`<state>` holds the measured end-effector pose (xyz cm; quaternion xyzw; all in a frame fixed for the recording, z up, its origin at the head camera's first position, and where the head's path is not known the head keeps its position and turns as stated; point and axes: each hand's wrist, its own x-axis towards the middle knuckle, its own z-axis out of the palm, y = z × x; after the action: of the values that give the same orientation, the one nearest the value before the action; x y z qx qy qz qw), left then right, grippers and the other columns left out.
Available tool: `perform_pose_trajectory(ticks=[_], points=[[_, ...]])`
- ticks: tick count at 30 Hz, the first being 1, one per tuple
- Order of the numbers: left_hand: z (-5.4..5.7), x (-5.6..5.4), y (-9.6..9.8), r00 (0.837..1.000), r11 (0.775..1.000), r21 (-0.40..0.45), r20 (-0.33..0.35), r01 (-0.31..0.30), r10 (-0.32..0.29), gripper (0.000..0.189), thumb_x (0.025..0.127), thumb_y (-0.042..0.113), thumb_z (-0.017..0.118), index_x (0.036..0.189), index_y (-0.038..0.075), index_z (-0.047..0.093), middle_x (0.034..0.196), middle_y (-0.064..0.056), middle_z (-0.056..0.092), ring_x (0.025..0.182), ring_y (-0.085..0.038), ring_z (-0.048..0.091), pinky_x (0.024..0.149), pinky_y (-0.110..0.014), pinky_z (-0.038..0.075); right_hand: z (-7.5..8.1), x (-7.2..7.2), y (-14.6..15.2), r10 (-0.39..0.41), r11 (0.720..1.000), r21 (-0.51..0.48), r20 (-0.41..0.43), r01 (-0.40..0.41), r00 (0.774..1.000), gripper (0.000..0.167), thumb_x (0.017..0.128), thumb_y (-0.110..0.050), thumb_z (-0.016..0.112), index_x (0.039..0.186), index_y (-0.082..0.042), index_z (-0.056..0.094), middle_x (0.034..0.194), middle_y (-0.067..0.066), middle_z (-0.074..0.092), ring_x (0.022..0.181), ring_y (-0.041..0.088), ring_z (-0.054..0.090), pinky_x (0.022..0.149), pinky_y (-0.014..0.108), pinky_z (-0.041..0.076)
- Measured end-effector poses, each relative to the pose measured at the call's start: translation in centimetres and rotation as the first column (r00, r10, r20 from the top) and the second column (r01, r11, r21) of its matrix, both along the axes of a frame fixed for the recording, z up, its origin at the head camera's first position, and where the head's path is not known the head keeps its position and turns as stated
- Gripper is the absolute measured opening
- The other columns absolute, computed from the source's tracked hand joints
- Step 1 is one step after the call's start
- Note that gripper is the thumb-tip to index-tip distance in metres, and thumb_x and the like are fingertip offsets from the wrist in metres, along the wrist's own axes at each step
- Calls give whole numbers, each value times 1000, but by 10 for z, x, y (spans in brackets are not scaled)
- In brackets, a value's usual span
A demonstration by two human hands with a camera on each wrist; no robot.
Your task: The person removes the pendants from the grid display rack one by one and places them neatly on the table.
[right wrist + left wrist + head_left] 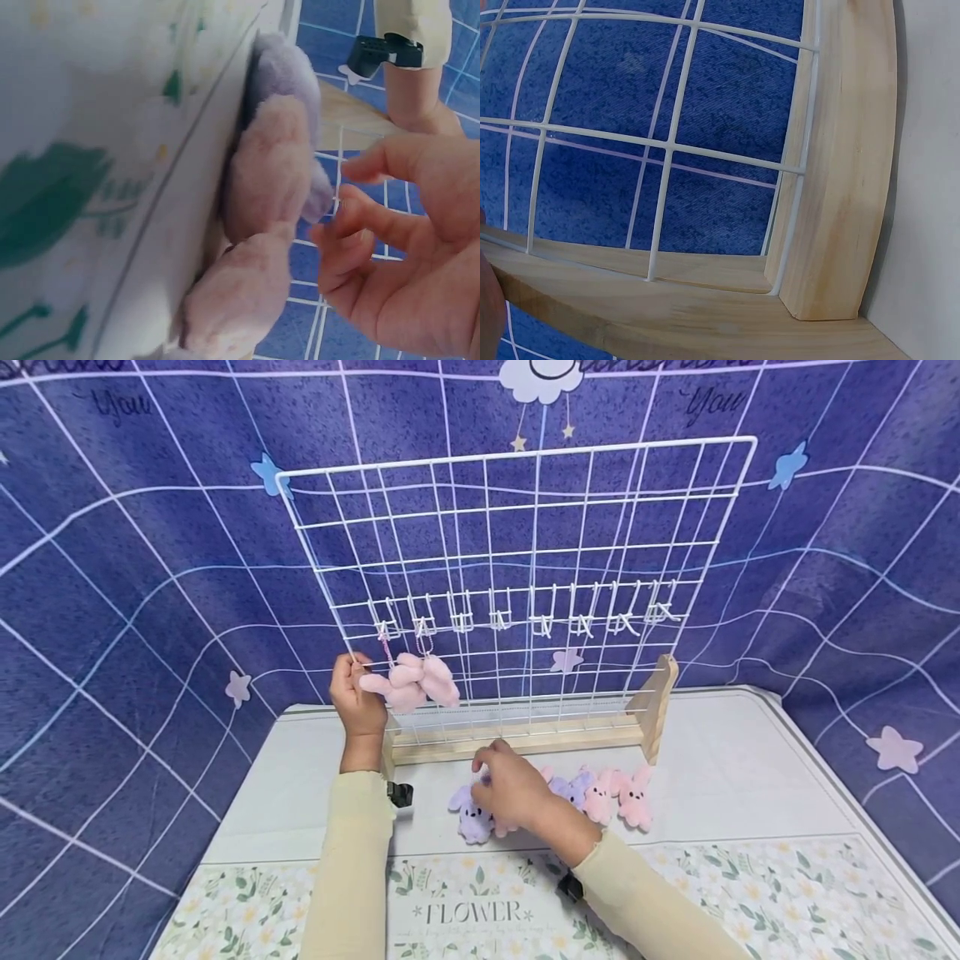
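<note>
At the left edge of the white wire grid (512, 511), my left hand (358, 697) grips the frame; in the left wrist view only a sliver of it shows. My right hand (517, 789) is over a row of small plush bunnies, fingers bent and thumb apart. A purple plush bunny (472, 825) lies by its fingertips, and a pink plush bunny is partly hidden under the hand. In the right wrist view, the fingers are beside a pink plush bunny (270, 172) and a purple one behind it. Two pink plush bunnies (438, 681) hang from hooks on the left.
Several white hooks (542, 625) line the grid to the right of the hanging bunnies. A wooden stand (525, 743) holds the grid upright. More pink and purple bunnies (635, 802) lie on the table at the right. A flowered mat (472, 914) covers the table's front.
</note>
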<state>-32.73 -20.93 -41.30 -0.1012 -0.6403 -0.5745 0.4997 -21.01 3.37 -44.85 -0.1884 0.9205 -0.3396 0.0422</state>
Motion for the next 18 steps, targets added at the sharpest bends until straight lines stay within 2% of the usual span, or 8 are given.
perform_pose_trajectory(ticks=[3, 4, 6, 8, 12, 14, 16, 18], points=[[0, 0, 1, 1000, 1000, 13, 7, 20, -20, 32, 100, 15, 48, 91, -15, 56, 71, 19, 48, 66, 2, 42, 62, -17, 32, 7, -3, -4, -21, 981, -192, 1, 21, 1000, 32, 93, -18, 67, 125, -14, 64, 131, 6, 58, 83, 15, 60, 77, 33, 53], [1, -1, 1, 1000, 999, 19, 9, 28, -28, 31, 100, 14, 49, 92, -15, 56, 72, 19, 48, 66, 3, 42, 61, -16, 32, 10, -5, -6, -25, 963, -267, 6, 26, 1000, 34, 95, -17, 66, 129, -13, 63, 133, 7, 58, 85, 15, 59, 77, 31, 54], [2, -2, 1, 999, 999, 27, 9, 39, -39, 28, 100, 11, 50, 91, -15, 55, 71, 19, 48, 64, 3, 41, 59, -16, 32, 16, -10, -11, -25, 908, -418, 29, 35, 999, 43, 96, -15, 67, 138, -12, 58, 136, 10, 59, 90, 18, 61, 76, 29, 55], [4, -3, 2, 999, 999, 28, 6, 43, -43, 25, 99, 8, 51, 92, -15, 55, 71, 19, 49, 63, 3, 41, 58, -15, 31, 23, -14, -16, -7, 837, -544, 82, 50, 997, 53, 98, -13, 68, 147, -12, 51, 139, 12, 58, 99, 21, 64, 78, 29, 58], [5, -2, 2, 998, 998, 35, -6, 57, -56, 23, 99, 6, 52, 91, -16, 55, 72, 12, 53, 61, 3, 42, 57, -14, 33, 33, -21, -27, 96, 674, -733, 208, 90, 973, 70, 99, -10, 65, 161, -11, 32, 147, 22, 55, 114, 37, 69, 84, 40, 64], [3, -1, 1, 998, 997, 43, -10, 62, -62, 23, 99, 5, 52, 91, -16, 54, 73, 10, 54, 61, 4, 43, 57, -13, 34, 35, -22, -31, 171, 580, -806, 267, 123, 948, 75, 99, -6, 61, 164, -11, 25, 150, 25, 53, 117, 37, 70, 89, 45, 64], [1, -1, 1, 998, 996, 51, -13, 69, -69, 22, 99, 4, 52, 91, -16, 55, 74, 8, 55, 60, 4, 44, 56, -13, 35, 37, -22, -35, 247, 487, -859, 311, 160, 918, 76, 100, -4, 56, 166, -14, 19, 153, 25, 53, 116, 33, 73, 92, 45, 64], [0, 0, 1, 998, 996, 52, -12, 67, -66, 22, 99, 3, 52, 91, -16, 55, 74, 11, 54, 60, 4, 44, 56, -13, 35, 38, -22, -36, 321, 411, -893, 330, 184, 888, 73, 102, -5, 53, 166, -16, 19, 155, 25, 53, 113, 25, 75, 96, 46, 62]])
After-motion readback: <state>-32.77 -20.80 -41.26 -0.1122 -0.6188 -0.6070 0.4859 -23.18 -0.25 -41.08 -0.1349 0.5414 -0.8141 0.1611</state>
